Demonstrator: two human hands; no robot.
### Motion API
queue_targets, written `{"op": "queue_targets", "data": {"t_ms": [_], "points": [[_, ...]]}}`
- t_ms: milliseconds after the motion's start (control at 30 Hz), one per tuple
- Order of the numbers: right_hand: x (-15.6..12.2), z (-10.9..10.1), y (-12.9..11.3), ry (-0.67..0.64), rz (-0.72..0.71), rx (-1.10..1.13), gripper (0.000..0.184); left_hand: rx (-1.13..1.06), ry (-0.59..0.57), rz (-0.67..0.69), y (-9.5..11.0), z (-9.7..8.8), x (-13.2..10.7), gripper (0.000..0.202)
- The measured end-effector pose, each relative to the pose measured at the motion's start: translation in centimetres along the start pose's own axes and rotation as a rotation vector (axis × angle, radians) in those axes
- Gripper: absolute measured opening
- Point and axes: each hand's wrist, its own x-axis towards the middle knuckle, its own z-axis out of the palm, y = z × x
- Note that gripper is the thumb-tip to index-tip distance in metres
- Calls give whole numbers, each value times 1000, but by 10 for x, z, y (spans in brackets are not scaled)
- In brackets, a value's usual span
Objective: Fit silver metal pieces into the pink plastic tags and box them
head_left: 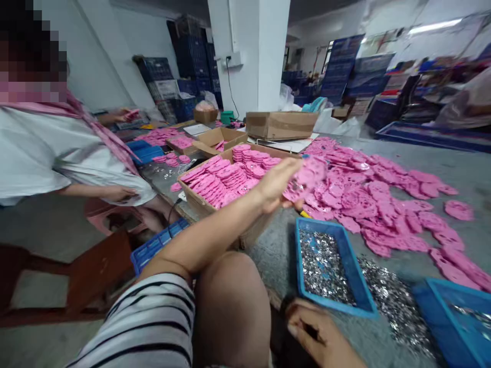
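Observation:
My left hand (pixel 279 185) is stretched out past the cardboard box, its fingers closed on a pink flat piece (pixel 307 178) with holes; the piece is blurred. Beyond it spreads a heap of similar pink pieces (pixel 356 189). The open box (pixel 203 204) beside my left forearm holds stacked rows of them. Low in the view, my right hand (pixel 326 332) has its fingers curled in together; whatever lies between them is hidden. It is near a blue tray (pixel 337 303) of small shiny metal parts (pixel 324 263).
More metal parts (pixel 399 306) lie loose between that tray and a second blue tray (pixel 441 317). Cardboard boxes (pixel 282 125) stand at the back before a pillar. At left a co-worker (pixel 76 153) stands near a brown wooden chair (pixel 95 271) and a pink stool.

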Motion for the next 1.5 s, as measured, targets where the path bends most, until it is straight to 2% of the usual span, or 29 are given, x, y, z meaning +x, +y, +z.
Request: {"op": "queue_targets", "data": {"t_ms": [100, 133, 200, 333, 467, 567, 767, 900, 1067, 1167, 1233, 1267, 1367, 1400, 1467, 1500], "points": [[2, 0, -2, 9, 8, -9, 39, 196, 223, 31, 14, -39, 18, 5], [3, 0, -2, 8, 11, -8, 38, 314, 316, 27, 16, -52, 23, 3], [5, 1, -2, -3, 17, -4, 38, 659, 510, -35, 15, -74, 30, 14], [8, 3, 0, -23, 41, 34, 38, 856, 584, -151, -7, -105, 37, 23], [8, 2, -1, 1, 42, 38, 37, 1028, 611, -210, -29, -119, 40, 16], [8, 2, -2, 16, 32, 46, 38, 1133, 598, -251, -36, -120, 41, 10], [9, 2, 0, 14, 47, 49, 38, 1337, 537, -303, -34, -115, 38, 26], [10, 1, 4, 12, 55, 63, 40, 1460, 468, -320, -32, -112, 33, 27], [13, 6, -5, 50, 44, 75, 40, 1594, 388, -274, -28, -106, 25, 31], [0, 6, -20, 86, -34, 76, 39, 1648, 377, -204, -20, -104, 21, 34], [-17, 0, -27, 191, -68, 56, 35, 1654, 405, -126, -11, -104, 16, 33], [-26, -6, -29, 311, -60, 21, 32, 1633, 428, -66, -6, -103, 12, 31], [-45, -30, -20, 841, 66, -220, 24, 1460, 464, 168, 6, -91, -1, 26], [-47, -39, -14, 964, 131, -319, 27, 1381, 459, 236, 9, -84, -5, 25], [-41, -53, -2, 1014, 262, -487, 40, 1232, 408, 333, 11, -65, -15, 22], [-35, -57, 3, 953, 323, -523, 40, 1173, 357, 357, 10, -55, -19, 22]]}}
